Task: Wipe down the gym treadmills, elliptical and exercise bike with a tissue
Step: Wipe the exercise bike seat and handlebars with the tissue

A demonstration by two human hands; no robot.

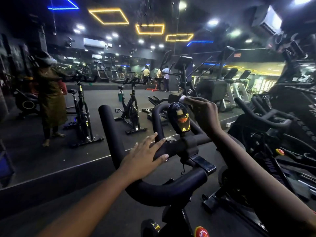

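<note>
An exercise bike stands right in front of me, its black padded handlebar (111, 134) looping around a small console (179, 118) with a lit orange display. My left hand (145, 154) rests on the handlebar's cross bar, fingers straight on top and thumb underneath. My right hand (203, 115) is raised just right of the console's top and pinches a small white tissue (183, 98) at its fingertips. The tissue sits close to the console's upper edge; contact cannot be told.
A large mirror wall ahead reflects a person (49, 96) and several spin bikes (131, 108). An elliptical (184, 74) stands behind the console. More dark machines (273, 120) crowd the right side. A red knob (201, 232) sits low on the bike frame.
</note>
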